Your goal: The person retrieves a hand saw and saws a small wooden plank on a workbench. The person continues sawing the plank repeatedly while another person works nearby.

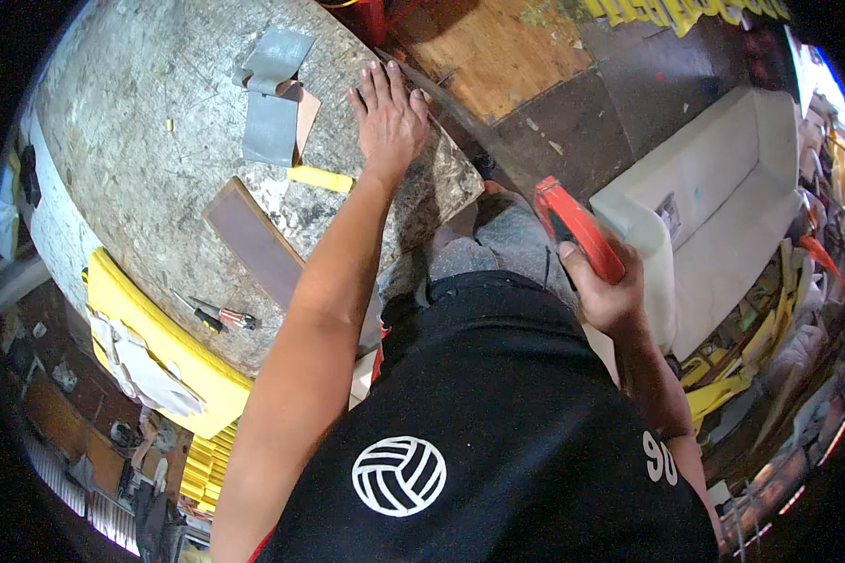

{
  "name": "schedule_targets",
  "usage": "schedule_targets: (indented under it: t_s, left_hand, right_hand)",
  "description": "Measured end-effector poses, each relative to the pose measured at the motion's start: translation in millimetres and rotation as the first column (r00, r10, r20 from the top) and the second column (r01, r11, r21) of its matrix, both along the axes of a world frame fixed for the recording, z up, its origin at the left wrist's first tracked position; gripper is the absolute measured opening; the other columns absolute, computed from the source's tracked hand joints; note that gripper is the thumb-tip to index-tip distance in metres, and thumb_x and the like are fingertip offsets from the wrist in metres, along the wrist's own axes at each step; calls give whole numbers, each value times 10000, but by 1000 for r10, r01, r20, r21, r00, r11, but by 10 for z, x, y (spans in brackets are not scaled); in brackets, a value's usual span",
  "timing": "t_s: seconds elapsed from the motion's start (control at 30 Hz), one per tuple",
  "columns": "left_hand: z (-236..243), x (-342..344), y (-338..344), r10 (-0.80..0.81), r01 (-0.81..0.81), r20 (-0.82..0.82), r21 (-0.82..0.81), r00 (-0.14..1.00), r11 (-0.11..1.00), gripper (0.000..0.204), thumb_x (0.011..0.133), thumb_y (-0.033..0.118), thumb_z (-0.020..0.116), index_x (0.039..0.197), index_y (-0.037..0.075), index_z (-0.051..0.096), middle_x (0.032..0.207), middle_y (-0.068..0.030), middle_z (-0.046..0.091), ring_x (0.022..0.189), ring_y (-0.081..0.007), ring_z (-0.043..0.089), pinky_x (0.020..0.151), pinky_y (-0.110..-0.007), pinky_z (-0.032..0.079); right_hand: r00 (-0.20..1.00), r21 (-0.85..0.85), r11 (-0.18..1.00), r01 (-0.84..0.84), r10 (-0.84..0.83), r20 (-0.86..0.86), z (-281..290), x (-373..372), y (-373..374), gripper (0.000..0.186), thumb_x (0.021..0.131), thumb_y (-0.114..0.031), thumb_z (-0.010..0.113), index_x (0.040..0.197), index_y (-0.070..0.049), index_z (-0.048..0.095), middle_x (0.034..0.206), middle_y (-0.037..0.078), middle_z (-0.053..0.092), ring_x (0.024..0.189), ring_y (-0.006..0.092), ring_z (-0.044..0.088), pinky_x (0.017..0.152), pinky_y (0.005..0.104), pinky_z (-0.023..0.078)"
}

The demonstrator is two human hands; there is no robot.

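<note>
1. Mottled grey desk [131,141] fills the upper left of the view; its right-hand corner ends near the person's body. Beyond that edge: dark floor with a brown board [498,47] on it.
2. Left hand [391,127]: palm down on the desk, close to its right edge. Fingers extended and somewhat spread; grip relaxed, with nothing seen in it.
3. Right hand [610,286]: off the desk, at the person's right side. Grip closed around a red tool [582,225], shaped like a staple gun; its front end points up and to the left, clear of the desk.
4. Just left of the left hand: a grey sheet [270,127], bent over on itself, with a tan piece [306,120] showing at its right side. Below it lies a yellow strip [319,178].
5. Nearer the person: a flat purple-grey block [253,239], partly hidden by the left forearm.
6. Lower on the desk, two screwdrivers lie side by side, one black-and-yellow handled [208,321], one red-handled [238,318].
7. Lower left: a yellow panel [122,286] with a whitish glove-like item [145,366] on it.
8. Right of the red tool: a large off-white bin [723,253], tilted in view.
</note>
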State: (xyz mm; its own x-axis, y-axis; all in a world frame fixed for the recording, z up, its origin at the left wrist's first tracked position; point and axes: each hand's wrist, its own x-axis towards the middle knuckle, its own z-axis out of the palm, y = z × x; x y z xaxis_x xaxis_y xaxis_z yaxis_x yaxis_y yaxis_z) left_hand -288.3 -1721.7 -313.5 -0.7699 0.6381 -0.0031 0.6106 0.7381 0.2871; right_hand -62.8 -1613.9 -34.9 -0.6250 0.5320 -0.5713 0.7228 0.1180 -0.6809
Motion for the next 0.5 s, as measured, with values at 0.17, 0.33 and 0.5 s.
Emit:
schedule_targets:
  t_s: [0.17, 0.33, 0.5]
  left_hand:
    - [143, -2, -144, -33, 62, -189, 145, 981, 987, 489, 979, 372, 530, 1313, 16, 551, 1342, -234, 533, 1268, -403, 483, 1074, -526, 358]
    - [223, -21, -293, -244, 247, -39, 137, 969, 959, 403, 919, 416, 642, 1030, 30, 602, 966, -152, 577, 928, -338, 563, 795, -440, 454]
    - [225, -106, -249, -275, 270, 19, 131, 961, 954, 377, 921, 425, 638, 1016, 63, 589, 921, -146, 594, 881, -347, 585, 754, -453, 476]
  right_hand:
    - [986, 44, 987, -156, 153, 64, 110, -72, -79, 496, 929, -112, 622, 1408, -31, 517, 1319, 203, 627, 1260, 282, 593, 1041, 352, 457]
    - [997, 20, 999, -46, 45, 60, 69, 10, -143, 495, 931, -126, 634, 1403, -30, 520, 1323, 205, 623, 1265, 287, 590, 1045, 352, 452]
    - [1000, 63, 998, -15, 14, 22, -13, 38, -200, 498, 930, -131, 645, 1402, -32, 521, 1324, 205, 621, 1261, 281, 594, 1050, 349, 447]
